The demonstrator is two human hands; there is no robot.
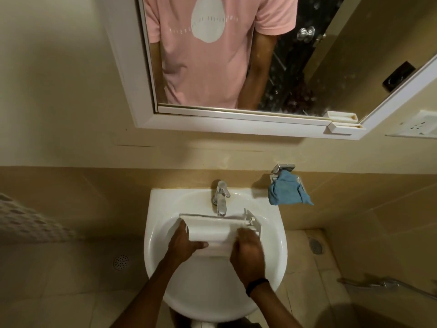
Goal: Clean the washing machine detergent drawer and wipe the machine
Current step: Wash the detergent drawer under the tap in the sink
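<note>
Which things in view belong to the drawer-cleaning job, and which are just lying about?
Job: drawer, gripped by left hand, right hand on it (blurred); sink; tap; probably cloth.
Lying about: mirror; socket; floor drain; sprayer.

1. White pedestal wash basin (pixel 179 202): glazed ceramic, glossy and smooth, highlights along the rim.
2. White moulded plastic detergent drawer (pixel 208 233): smooth, soft satin sheen, duller than the basin.
3. Silver lever tap (pixel 221 197): polished chrome metal, mirror-bright.
4. Crumpled blue cloth (pixel 287 192): soft fabric, matt, heavily creased.
5. Silver wall bracket (pixel 283 167): bright metal, glossy.
6. Beige wall tiles (pixel 71 197): smooth, low sheen.
7. Round perforated floor drain cover (pixel 121 262): metal, dull shine.
8. White-framed wall mirror (pixel 212 125): glass speckled with spots at right; frame smooth, material unclear.
</note>
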